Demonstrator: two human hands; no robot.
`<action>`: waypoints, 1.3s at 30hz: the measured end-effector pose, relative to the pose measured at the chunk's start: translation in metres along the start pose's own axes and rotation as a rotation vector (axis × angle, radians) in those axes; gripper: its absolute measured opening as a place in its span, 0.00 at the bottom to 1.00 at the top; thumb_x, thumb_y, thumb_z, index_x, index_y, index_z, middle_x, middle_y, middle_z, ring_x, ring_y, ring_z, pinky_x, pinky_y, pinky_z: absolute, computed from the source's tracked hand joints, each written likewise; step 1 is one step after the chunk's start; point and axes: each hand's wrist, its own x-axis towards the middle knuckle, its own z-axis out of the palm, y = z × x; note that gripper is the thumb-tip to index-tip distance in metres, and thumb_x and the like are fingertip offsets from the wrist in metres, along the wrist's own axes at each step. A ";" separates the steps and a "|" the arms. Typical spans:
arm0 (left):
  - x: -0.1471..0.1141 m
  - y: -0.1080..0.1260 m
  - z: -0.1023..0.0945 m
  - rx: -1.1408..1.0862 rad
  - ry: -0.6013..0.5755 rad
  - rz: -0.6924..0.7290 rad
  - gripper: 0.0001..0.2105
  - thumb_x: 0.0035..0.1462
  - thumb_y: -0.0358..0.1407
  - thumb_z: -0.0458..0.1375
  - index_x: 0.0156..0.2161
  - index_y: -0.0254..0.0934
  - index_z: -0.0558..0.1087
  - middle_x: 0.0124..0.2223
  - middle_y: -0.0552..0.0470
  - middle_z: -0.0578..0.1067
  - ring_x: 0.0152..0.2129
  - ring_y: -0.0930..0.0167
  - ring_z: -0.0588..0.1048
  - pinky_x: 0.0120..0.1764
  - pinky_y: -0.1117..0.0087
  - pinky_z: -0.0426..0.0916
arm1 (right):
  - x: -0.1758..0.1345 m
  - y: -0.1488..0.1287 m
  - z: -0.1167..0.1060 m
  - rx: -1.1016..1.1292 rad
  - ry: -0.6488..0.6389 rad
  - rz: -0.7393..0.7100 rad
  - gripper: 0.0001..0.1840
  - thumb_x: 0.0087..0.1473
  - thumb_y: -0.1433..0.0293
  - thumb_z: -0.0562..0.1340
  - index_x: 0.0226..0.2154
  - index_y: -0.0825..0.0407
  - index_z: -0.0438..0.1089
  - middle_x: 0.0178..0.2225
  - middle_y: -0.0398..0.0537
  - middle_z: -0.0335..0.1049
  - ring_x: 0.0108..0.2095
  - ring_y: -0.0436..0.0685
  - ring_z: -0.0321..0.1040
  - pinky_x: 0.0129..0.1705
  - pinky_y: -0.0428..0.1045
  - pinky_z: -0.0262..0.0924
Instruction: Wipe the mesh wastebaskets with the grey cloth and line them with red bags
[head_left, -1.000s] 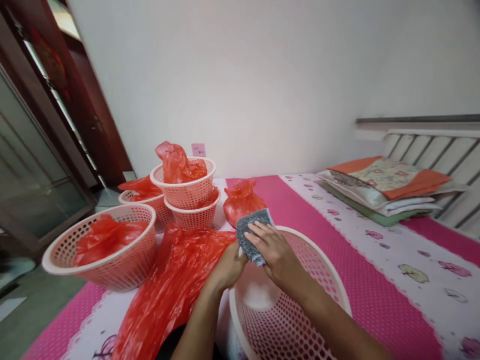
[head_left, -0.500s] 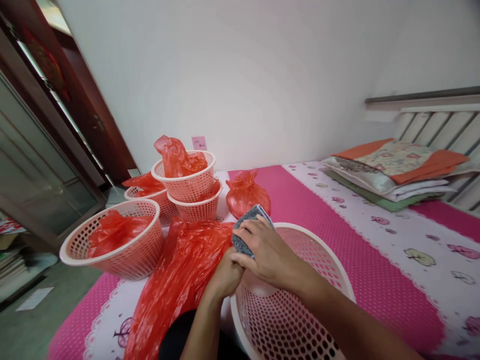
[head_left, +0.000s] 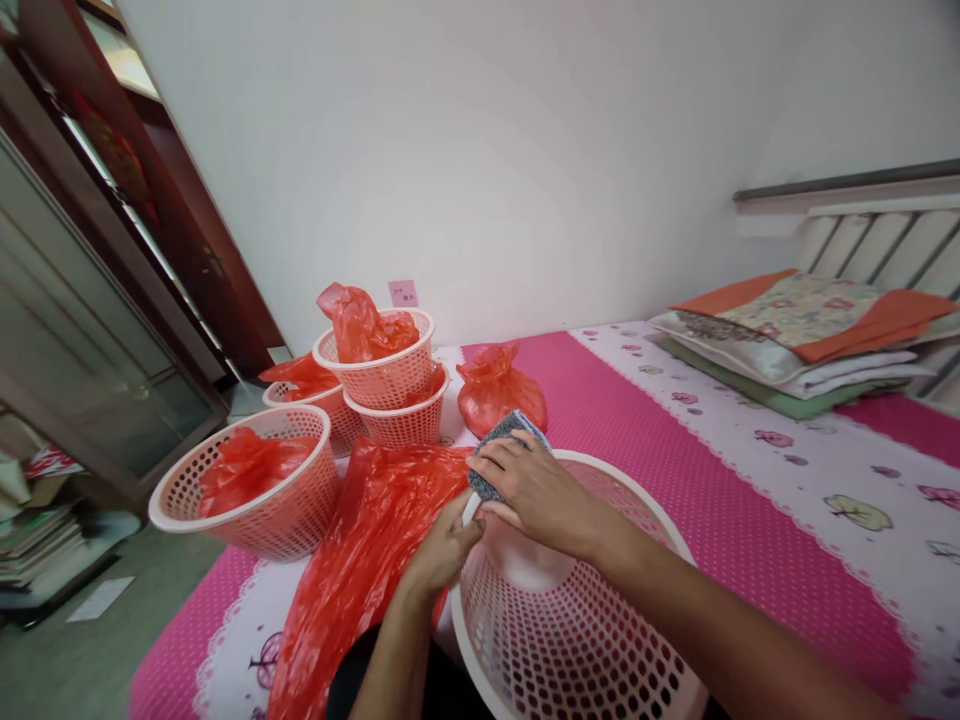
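A large pink plastic basket [head_left: 592, 640] with a perforated wall is tilted close in front of me, its inside partly facing me. My left hand [head_left: 441, 548] is closed around the basket's left rim, thumb on the inner side. Under the bent fingers of my right hand [head_left: 544, 500] is a grey scrubbing sponge [head_left: 517, 424], pressed over the rim just beyond the left hand. The palm side of the right hand is hidden. Left of the basket, a crumpled red plastic bag [head_left: 367, 540] lies spread on the bed, and a tied red bag [head_left: 501, 392] sits behind the sponge.
Several smaller pink baskets [head_left: 322, 500] holding red bags are grouped at the left, one stacked on another. A pink note [head_left: 403, 293] is on the wall. Folded bedding [head_left: 795, 330] lies at the right by a railing [head_left: 847, 250]. The pink bedspread [head_left: 750, 520] ends at the left.
My left hand has slid slightly down and left along the rim, uncovering some of it. The sponge stays at nearly the same spot. The view has shifted slightly left.
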 end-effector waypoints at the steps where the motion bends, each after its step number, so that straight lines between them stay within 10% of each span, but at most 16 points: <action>1: -0.003 0.002 0.000 0.003 0.001 0.013 0.18 0.60 0.38 0.60 0.53 0.37 0.78 0.55 0.45 0.81 0.53 0.58 0.77 0.62 0.55 0.64 | -0.001 0.001 0.000 -0.005 0.010 0.003 0.24 0.63 0.66 0.69 0.59 0.50 0.68 0.55 0.55 0.75 0.60 0.66 0.68 0.65 0.66 0.54; 27: -0.043 -0.011 0.012 -0.154 0.319 -0.038 0.26 0.49 0.31 0.62 0.56 0.39 0.79 0.59 0.44 0.81 0.58 0.56 0.77 0.66 0.50 0.63 | -0.089 0.021 0.013 -0.130 0.405 0.537 0.26 0.65 0.66 0.59 0.64 0.55 0.63 0.55 0.65 0.74 0.56 0.73 0.70 0.57 0.68 0.63; 39: -0.043 0.007 0.001 0.091 0.278 -0.017 0.27 0.57 0.44 0.66 0.59 0.36 0.76 0.61 0.39 0.79 0.59 0.54 0.76 0.65 0.50 0.64 | -0.095 0.027 -0.002 0.263 0.444 0.604 0.20 0.67 0.64 0.55 0.58 0.48 0.70 0.57 0.57 0.75 0.58 0.67 0.70 0.60 0.67 0.63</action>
